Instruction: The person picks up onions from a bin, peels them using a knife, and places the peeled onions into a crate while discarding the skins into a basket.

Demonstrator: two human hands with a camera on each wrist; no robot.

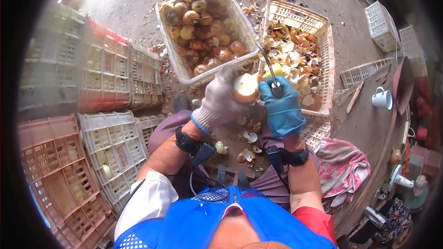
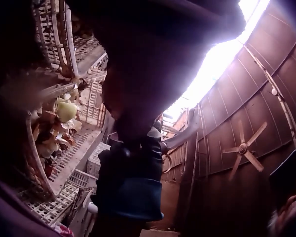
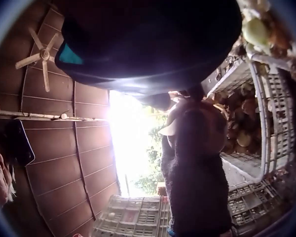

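In the head view my left hand point(image 1: 218, 103), in a pale knit glove, grips an onion point(image 1: 246, 88) whose upper face is bare and white, with brown skin below. My right hand point(image 1: 282, 108) wears a blue rubber glove and holds a knife point(image 1: 269, 61) with a thin curved blade pointing up and away. The two hands are close together, the right thumb side right at the onion. From the right wrist view, the gloved left hand point(image 3: 197, 168) appears dark against bright light. The left wrist view has the right hand point(image 2: 130, 192) in shadow.
A crate of unpeeled onions point(image 1: 253, 55) stands ahead, beside a crate of peelings point(image 1: 326, 64). Stacked crates point(image 1: 108, 64) line the left side. Loose peelings point(image 1: 249, 153) litter the floor between the legs. At right lie a pink-and-white cloth point(image 1: 344, 166) and a mug point(image 1: 382, 98).
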